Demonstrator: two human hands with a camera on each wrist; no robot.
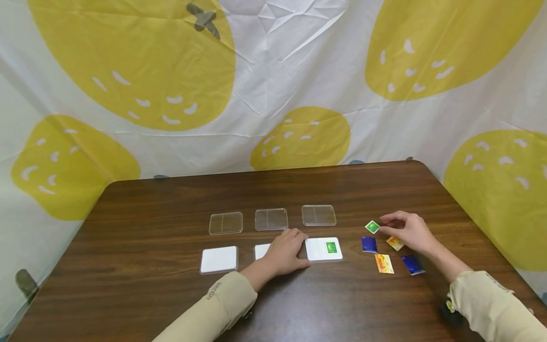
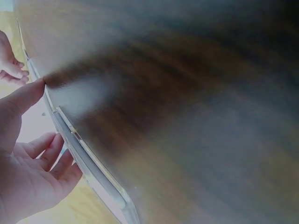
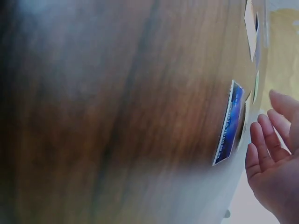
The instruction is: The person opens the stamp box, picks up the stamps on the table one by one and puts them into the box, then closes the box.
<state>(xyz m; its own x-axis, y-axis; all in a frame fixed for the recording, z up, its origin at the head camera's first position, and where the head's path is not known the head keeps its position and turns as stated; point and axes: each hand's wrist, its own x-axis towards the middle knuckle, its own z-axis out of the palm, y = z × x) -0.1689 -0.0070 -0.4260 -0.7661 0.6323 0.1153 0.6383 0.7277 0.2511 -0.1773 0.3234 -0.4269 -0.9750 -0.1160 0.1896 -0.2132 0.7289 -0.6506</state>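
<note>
My left hand rests beside a white card in a clear case, fingertips and thumb right at its left corners. A green stamp lies on that card. Under the left hand, another cased white card is partly hidden. My right hand reaches over the stamps, thumb and forefinger apart at the right corner of a loose green stamp. In the right wrist view its fingers are loosely bent above a blue stamp. Around it lie another blue stamp and two orange stamps.
A third cased white card lies at the left of the row. Behind the cards are three clear plastic lids, side by side. The brown table meets a white curtain with yellow fruit shapes at its back edge.
</note>
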